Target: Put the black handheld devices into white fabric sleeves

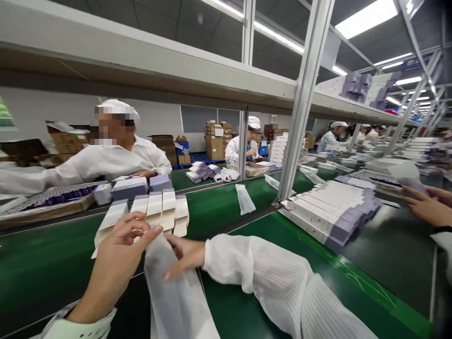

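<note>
My left hand [118, 256] pinches the top edge of a translucent white plastic bag [164, 287] between thumb and fingers. The bag hangs down toward the bottom of the view, over a white surface that I cannot make out fully. Just right of the bag's upper part is my right hand [187, 256], blurred, with thumb and fingers apart; some fingertips are hidden by the bag. Behind my hands, several small white cartons [162, 209] with open flaps lie side by side on the green conveyor belt [219, 207].
A metal post [302, 103] rises right of centre beneath a long shelf [148, 66]. White-and-purple cartons [328, 209] lie in rows at right, near another person's hands [431, 205]. Across the belt a co-worker [116, 155] reaches over a tray [52, 202]. A loose bag [245, 199] lies mid-belt.
</note>
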Demonstrator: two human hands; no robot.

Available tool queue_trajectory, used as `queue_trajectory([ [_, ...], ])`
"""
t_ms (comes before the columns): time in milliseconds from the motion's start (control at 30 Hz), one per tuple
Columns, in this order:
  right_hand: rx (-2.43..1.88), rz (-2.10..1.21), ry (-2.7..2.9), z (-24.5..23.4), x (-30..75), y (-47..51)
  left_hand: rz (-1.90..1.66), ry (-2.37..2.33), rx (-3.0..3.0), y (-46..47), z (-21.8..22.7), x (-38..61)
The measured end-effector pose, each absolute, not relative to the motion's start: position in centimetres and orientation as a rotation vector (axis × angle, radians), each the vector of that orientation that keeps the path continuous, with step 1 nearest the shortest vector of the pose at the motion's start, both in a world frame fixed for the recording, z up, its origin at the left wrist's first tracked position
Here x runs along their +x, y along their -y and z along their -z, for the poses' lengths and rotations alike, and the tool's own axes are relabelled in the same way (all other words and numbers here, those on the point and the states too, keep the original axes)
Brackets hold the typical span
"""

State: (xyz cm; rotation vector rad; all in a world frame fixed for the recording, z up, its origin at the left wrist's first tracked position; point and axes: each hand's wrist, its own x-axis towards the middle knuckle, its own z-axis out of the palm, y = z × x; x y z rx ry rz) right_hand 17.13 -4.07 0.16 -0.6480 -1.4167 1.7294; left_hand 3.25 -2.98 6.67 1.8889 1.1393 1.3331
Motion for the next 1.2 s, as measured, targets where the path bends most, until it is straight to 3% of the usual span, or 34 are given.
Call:
queue_trajectory([
  [133, -0.711, -1.474, 1.308, 0.1, 16.6, 4.6, -1.405, -1.22, 1.968, 3.0, -6.0, 3.8],
  [300, -0.868, -0.491, 0.745, -1.9, 24.4, -1.1, -1.209, -1.189, 1.91, 1.3, -2.1, 3.5],
  [367, -1.013, -0.264, 0.625, -1.7, 28.2, -3.3, -1.048, -1.195, 1.86, 0.2, 0.2, 3.2],
  [500, -1.317, -0.379, 0.776, 1.6, 32.4, -6.1, -0.864, -1.192, 1.745, -1.5, 3.2, 2.8],
  [633, -1.41, -0.535, 0.999, 4.5, 33.2, -6.7, -0.837, -1.135, 1.707, -1.2, 3.1, 3.0],
  [867, -1.738, -0.153, 1.099, 4.7, 34.6, -4.4, -0.753, -1.144, 1.812, -0.6, 2.5, 3.3],
  [1033, -1.682, -0.044, 0.938, 2.3, 34.1, -2.0, -0.731, -1.085, 1.893, -0.2, 2.6, 3.3],
  [1200, -1.19, -0.066, 0.946, -5.2, 33.0, 1.3, -0.81, -1.055, 1.937, 0.0, 2.4, 3.5],
])
